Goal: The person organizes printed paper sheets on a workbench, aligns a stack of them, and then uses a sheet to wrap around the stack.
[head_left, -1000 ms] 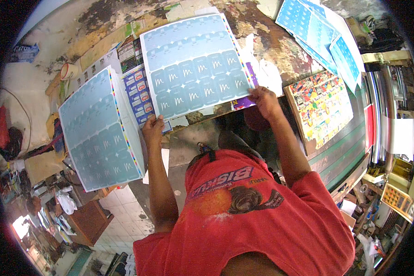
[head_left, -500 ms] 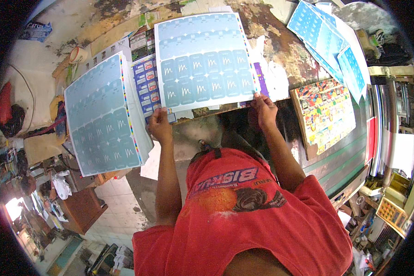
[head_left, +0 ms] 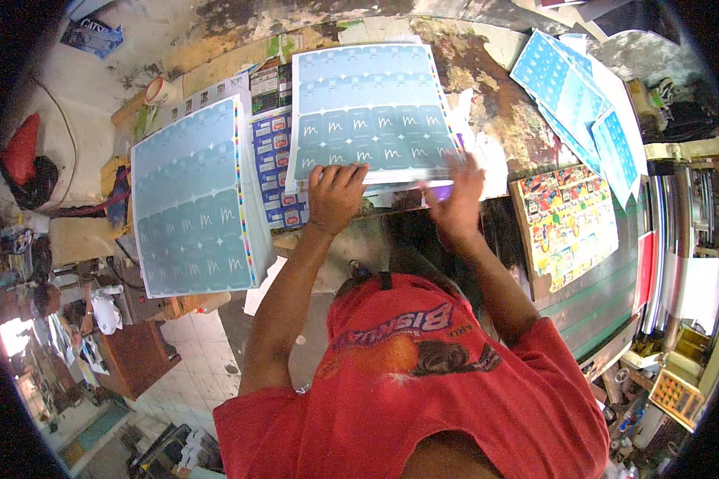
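A large printed sheet (head_left: pixel 371 100), pale blue at its far half and grey-blue with repeated white script panels at its near half, lies on top of a stack on the worn table. Over its near left edge rests my left hand (head_left: pixel 335 195), fingers lying on the paper and thumb hidden. My right hand (head_left: pixel 459 199) is at the near right corner, blurred, its thumb spread from its fingers. Whether it touches the paper cannot be made out. To the left stands a thick stack of matching sheets (head_left: pixel 188 211) with a colour strip along its right edge.
Between the stacks lie purple-blue printed sheets (head_left: pixel 273 164). Loose bright blue sheets (head_left: pixel 567 84) fan out at the far right. Nearer on that side is a board with a colourful print (head_left: pixel 571 219). A roll of tape (head_left: pixel 160 90) sits at the far left.
The sheet's near edge has come down onto the stack. My left hand has gone from pinching the corner to lying on the edge; the right has let go of its corner.
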`<state>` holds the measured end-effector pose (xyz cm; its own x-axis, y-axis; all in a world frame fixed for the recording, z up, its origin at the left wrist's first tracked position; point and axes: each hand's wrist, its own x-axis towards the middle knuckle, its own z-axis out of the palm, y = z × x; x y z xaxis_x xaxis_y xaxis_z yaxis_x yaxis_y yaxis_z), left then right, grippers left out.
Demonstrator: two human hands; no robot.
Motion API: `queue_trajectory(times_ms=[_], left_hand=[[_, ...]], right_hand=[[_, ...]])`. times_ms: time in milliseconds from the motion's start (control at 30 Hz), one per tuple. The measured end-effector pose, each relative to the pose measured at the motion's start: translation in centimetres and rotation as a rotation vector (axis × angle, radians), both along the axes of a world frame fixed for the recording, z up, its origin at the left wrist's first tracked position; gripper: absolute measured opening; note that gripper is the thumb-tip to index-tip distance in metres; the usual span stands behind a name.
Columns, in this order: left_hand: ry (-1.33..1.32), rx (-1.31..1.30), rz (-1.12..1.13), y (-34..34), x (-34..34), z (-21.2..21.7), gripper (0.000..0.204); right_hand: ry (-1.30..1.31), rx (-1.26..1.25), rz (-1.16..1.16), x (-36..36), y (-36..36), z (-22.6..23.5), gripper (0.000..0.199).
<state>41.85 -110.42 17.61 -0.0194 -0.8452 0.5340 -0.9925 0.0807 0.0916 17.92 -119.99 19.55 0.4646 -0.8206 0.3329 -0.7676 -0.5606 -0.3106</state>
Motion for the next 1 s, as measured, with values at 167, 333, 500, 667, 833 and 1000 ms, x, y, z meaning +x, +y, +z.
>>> queue_trajectory(times_ms=[167,333,500,667,833,1000], left_hand=[[0.006,-0.097,-0.018,-1.4,0.5,3.0,0.036],[0.079,-0.076,0.139,-1.9,-0.1,2.5,0.045],[0.130,0.045,0.251,-1.6,-0.5,-1.2,0.049],[0.253,0.214,0.247,-3.1,0.1,-2.1,0.044],[0.403,0.480,0.285,-5.1,1.3,-0.3,0.044],[0.425,0.686,0.287,-7.3,3.0,-0.3,0.048]], right_hand=[[0.061,-0.202,0.231,4.8,-1.0,-0.6,0.065],[-0.001,-0.261,0.212,5.4,-2.4,-1.3,0.048],[0.110,-0.162,0.283,4.9,-2.9,-2.9,0.043],[0.287,0.124,0.281,5.9,-4.4,-2.7,0.037],[0.358,0.298,0.346,7.9,-6.9,-0.8,0.037],[0.422,0.468,0.387,9.8,-9.6,-0.3,0.032]])
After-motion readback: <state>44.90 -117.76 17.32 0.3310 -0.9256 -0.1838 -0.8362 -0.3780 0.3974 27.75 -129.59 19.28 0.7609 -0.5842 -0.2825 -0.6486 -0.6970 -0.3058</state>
